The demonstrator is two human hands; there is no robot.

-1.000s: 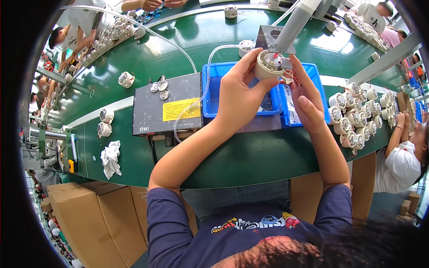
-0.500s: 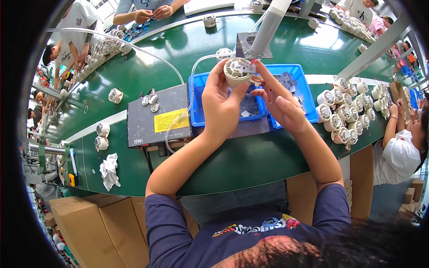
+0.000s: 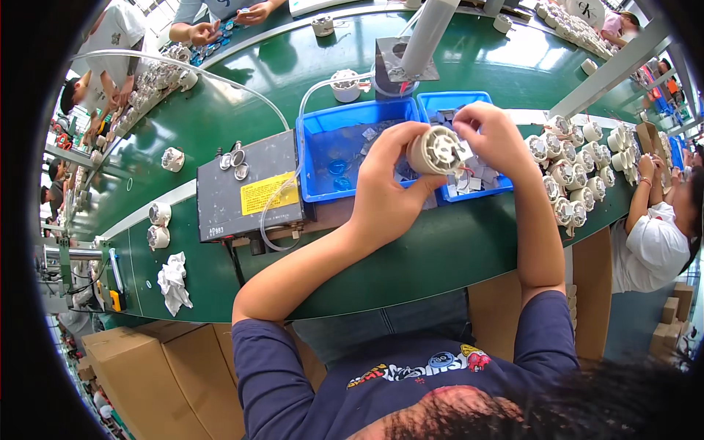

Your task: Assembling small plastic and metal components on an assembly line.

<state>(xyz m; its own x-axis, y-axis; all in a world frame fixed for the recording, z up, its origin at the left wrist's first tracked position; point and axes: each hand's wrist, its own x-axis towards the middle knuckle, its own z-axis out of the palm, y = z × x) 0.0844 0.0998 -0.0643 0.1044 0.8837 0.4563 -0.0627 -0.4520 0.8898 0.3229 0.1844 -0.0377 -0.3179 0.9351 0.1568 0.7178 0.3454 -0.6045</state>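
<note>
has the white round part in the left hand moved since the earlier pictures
Yes: against the metal bracket, the white round part has moved nearer the person and rightward.

Yellow label (image 3: 269,193) with small dark print on top of the grey box (image 3: 227,194); white letters and digits (image 3: 216,231) along its front. I see colourful lettering (image 3: 400,372) across the navy shirt (image 3: 330,403), dark letters on a far white shirt (image 3: 579,9).

The left hand (image 3: 394,182) is hiding one side of the white round housing (image 3: 438,151), and the right hand (image 3: 495,139) is covering part of the smaller blue tray (image 3: 456,97); the view is not clearly showing what its fingertips are touching. The upper edge is cutting off a grey pole (image 3: 430,35) and an opposite co-worker's (image 3: 213,10) head.
</note>
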